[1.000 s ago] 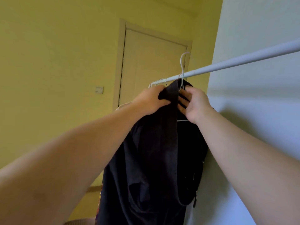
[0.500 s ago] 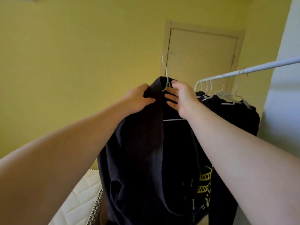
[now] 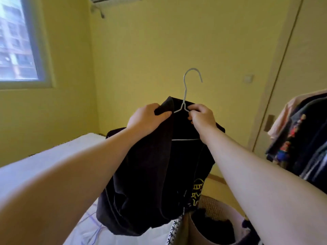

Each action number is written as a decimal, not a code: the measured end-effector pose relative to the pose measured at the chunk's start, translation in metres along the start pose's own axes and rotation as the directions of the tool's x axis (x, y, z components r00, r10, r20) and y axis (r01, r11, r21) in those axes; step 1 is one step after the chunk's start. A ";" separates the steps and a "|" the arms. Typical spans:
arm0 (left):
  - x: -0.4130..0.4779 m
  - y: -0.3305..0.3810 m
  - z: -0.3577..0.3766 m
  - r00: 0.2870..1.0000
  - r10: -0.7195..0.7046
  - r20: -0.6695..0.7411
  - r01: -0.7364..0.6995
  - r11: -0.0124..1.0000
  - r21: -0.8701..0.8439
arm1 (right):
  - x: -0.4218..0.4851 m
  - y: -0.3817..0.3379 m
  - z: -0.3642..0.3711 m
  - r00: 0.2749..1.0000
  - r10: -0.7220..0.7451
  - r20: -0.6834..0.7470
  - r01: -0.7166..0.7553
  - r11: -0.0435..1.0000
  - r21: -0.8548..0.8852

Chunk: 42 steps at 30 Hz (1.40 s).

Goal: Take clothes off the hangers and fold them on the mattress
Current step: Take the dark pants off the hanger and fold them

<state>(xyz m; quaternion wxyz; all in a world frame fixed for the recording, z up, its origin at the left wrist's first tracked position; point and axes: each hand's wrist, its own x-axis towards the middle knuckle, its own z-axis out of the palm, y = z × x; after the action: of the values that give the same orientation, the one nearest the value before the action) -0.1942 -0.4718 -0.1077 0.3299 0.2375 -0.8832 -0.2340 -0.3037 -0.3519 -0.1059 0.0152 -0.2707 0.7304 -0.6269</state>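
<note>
Just one view, a wide head cam facing the yellow wall (image 3: 159,41), close on the left hand (image 3: 145,119) and right hand (image 3: 201,117) dead centre, window (image 3: 16,41) at 10 o'clock, mattress (image 3: 49,156) at 8.

A black garment (image 3: 155,174) with a yellow print low on its right side hangs in the middle of the frame on a thin pale wire hanger (image 3: 184,96). The hanger stands upright with its hook free in the air; its lower bar shows as a pale line across the cloth. The left hand (image 3: 145,119) grips bunched cloth just left of the hanger's neck, and the right hand (image 3: 202,117) pinches the wire just right of it. The garment's hem hangs in front of the white mattress (image 3: 44,161) at lower left. More clothes (image 3: 300,138), dark and pale, hang at the right edge.
</note>
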 end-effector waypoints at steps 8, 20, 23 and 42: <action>-0.016 -0.105 -0.041 0.960 -0.199 -0.195 0.238 0.950 0.203 | -0.009 0.032 0.114 0.948 -0.094 0.305 0.158 0.969 -0.192; -0.007 -0.159 -0.095 0.924 -0.290 -0.250 0.298 0.955 -0.008 | 0.055 0.057 0.193 0.829 -0.157 0.537 0.324 0.917 -0.233; -0.002 -0.161 -0.109 0.899 -0.370 -0.235 0.338 0.926 -0.166 | 0.074 0.063 0.197 0.790 -0.265 0.553 0.497 0.805 -0.323; -0.004 -0.194 -0.111 0.666 -0.610 -0.430 0.348 0.763 -0.544 | 0.122 0.023 0.236 0.738 0.184 0.650 -0.610 0.593 0.526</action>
<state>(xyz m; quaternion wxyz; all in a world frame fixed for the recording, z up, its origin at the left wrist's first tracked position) -0.0629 -0.6484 -0.1452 0.5513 0.4507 -0.5685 -0.4120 -0.3308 -0.6147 -0.1384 0.4659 -0.2261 0.4369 -0.7355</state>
